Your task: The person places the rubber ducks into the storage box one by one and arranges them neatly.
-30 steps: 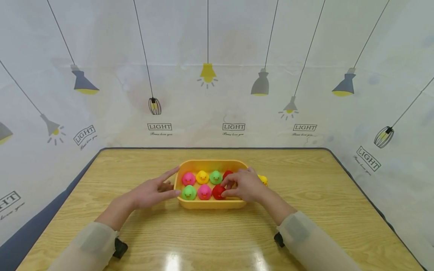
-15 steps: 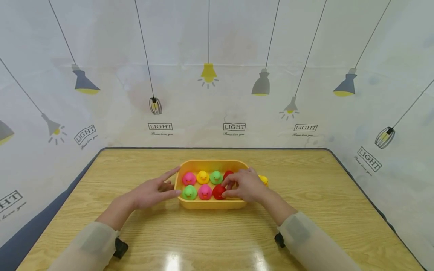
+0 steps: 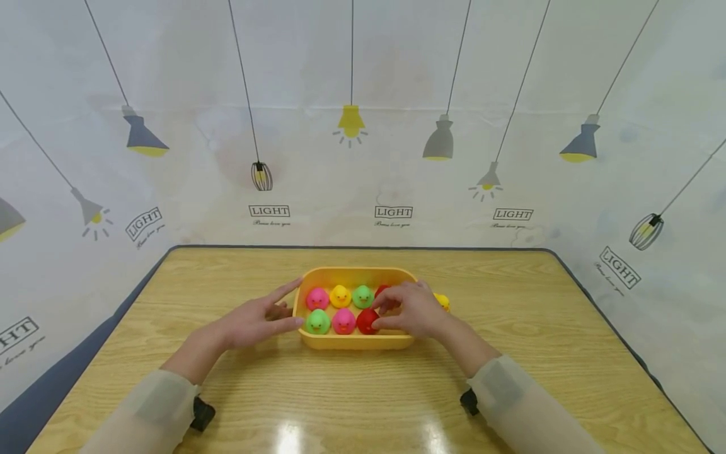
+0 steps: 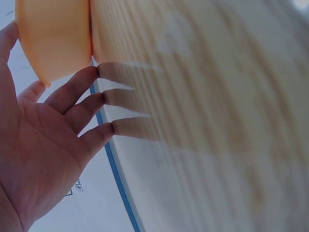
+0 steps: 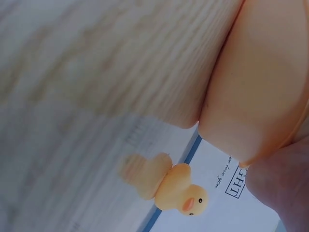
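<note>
A yellow-orange plastic bin (image 3: 357, 342) stands on the table with small rubber ducks inside in two rows. My left hand (image 3: 249, 321) rests its fingertips at the bin's left end, thumb and index apart; in the left wrist view its fingers spread beside the bin wall. My right hand (image 3: 416, 309) reaches over the bin's right end, thumb and index parted beside a red rubber duck (image 3: 367, 321) in the front row. A second red duck (image 3: 382, 290) behind it is partly hidden by that hand.
Pink (image 3: 317, 299), yellow (image 3: 340, 296) and green (image 3: 363, 296) ducks fill the back row; a green (image 3: 318, 321) and a pink duck (image 3: 344, 321) sit in front. Outside the bin's right end, a yellow duck (image 5: 181, 190) stands on the wooden table (image 3: 351, 391).
The right thumb and index have spread a little wider and drawn slightly back from the front red duck. The left hand and the bin stay in place.
</note>
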Demonstrator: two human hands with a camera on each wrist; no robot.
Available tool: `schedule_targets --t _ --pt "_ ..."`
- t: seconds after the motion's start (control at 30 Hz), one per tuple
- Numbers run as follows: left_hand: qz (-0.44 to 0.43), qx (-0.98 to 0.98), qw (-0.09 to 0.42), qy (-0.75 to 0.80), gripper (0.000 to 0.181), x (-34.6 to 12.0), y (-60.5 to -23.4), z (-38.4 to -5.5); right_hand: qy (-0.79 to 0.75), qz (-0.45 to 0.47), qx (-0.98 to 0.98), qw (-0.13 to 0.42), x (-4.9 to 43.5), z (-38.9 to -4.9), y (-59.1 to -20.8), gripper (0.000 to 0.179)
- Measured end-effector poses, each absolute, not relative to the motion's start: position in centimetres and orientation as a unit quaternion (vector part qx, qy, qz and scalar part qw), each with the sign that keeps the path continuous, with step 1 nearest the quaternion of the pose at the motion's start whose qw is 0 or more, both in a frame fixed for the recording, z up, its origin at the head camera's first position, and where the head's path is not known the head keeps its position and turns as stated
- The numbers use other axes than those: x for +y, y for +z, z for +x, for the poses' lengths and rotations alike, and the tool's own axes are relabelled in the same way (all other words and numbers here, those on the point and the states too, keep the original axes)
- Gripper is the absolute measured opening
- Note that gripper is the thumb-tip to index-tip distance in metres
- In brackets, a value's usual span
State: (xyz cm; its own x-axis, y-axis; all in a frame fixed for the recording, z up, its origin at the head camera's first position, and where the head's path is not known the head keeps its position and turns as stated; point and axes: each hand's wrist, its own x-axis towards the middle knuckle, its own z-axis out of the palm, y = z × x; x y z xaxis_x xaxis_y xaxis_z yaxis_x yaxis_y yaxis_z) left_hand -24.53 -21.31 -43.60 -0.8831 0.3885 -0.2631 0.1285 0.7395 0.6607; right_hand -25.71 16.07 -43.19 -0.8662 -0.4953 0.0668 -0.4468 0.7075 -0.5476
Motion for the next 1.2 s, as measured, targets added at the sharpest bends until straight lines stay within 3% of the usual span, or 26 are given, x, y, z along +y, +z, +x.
schedule_targets --t 0.3,0.47,0.73,1.2 --pt "0.139 0.912 0.198 0.332 0.090 -21.3 -43.7 -24.6 -0.391 -0.231 0.889 0.067 17.0 -25.8 -42.5 0.030" --pt "0.139 0.912 0.199 0.332 0.090 -21.3 -43.7 -24.6 -0.421 -0.209 0.881 0.048 18.2 -25.3 -41.5 0.030" --pt "0.139 0.912 0.199 0.330 0.090 -21.2 -43.6 -24.5 -0.411 -0.169 0.896 0.010 22.2 -24.1 -40.3 0.034" --pt "0.144 0.912 0.196 0.330 0.090 -21.4 -43.6 -24.5 -0.404 -0.147 0.903 0.012 28.8 -22.5 -41.1 0.031"
